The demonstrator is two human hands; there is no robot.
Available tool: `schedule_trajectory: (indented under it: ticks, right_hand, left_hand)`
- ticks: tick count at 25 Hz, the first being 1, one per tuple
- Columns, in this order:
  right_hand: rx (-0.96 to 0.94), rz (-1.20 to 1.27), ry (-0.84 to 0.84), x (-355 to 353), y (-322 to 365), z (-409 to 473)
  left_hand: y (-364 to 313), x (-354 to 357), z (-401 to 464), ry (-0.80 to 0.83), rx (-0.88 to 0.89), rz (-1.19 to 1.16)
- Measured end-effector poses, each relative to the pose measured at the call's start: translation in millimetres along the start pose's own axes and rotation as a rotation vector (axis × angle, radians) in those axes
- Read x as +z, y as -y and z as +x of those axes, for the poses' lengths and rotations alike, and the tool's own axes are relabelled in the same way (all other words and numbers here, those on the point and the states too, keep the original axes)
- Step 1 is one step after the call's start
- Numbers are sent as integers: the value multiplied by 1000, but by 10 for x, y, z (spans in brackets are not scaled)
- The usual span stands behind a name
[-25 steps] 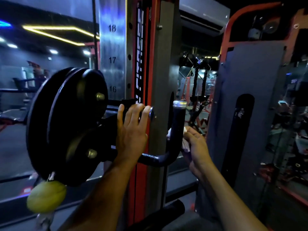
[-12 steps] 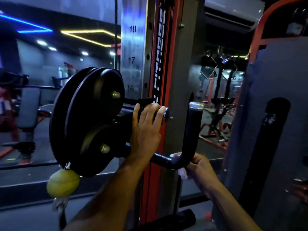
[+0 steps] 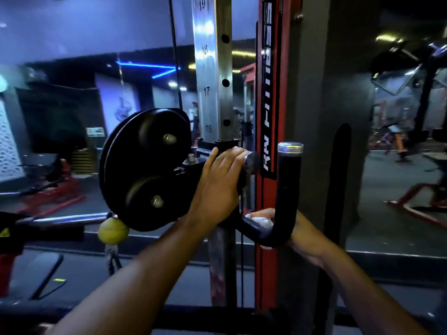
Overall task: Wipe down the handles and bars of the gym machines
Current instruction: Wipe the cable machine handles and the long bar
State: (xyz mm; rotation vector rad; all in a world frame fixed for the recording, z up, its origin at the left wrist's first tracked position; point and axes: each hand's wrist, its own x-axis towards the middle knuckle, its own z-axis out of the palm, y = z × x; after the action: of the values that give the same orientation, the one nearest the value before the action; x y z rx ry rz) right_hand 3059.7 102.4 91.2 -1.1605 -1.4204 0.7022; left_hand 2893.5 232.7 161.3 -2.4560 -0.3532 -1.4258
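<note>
A black J-shaped handle with a chrome cap rises from the pulley carriage of a cable machine. My right hand reaches behind the handle's lower bend and grips a white cloth against the bar there; most of that hand is hidden by the handle. My left hand curls over the carriage's short black grip, its fingers near a chrome knob. Black pulley discs sit to the left of my left hand.
A numbered steel upright and a red post stand right behind the handle. A yellow ball stopper hangs under the pulleys. A grey machine shroud is at right, a chrome bar at left, other machines beyond.
My right hand with the cloth has slid down from the handle's upright part to its lower bend. My left hand has stayed on the carriage grip. The view has shifted left and closer.
</note>
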Motion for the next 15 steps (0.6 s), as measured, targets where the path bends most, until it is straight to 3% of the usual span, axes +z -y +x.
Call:
schedule_trajectory:
  ticks: [2, 6, 10, 15]
  right_hand:
    - [-53, -10, 68, -1, -28, 105]
    - [-112, -50, -17, 108, -70, 247]
    - [-56, -20, -42, 114, -174, 183]
    - [-38, 105, 136, -200, -116, -99]
  left_hand:
    - [44, -175, 16, 107, 4, 92]
    - [7, -380, 19, 274, 25, 220]
    - [-61, -319, 1, 272, -95, 216]
    - [-109, -300, -21, 256, -103, 232]
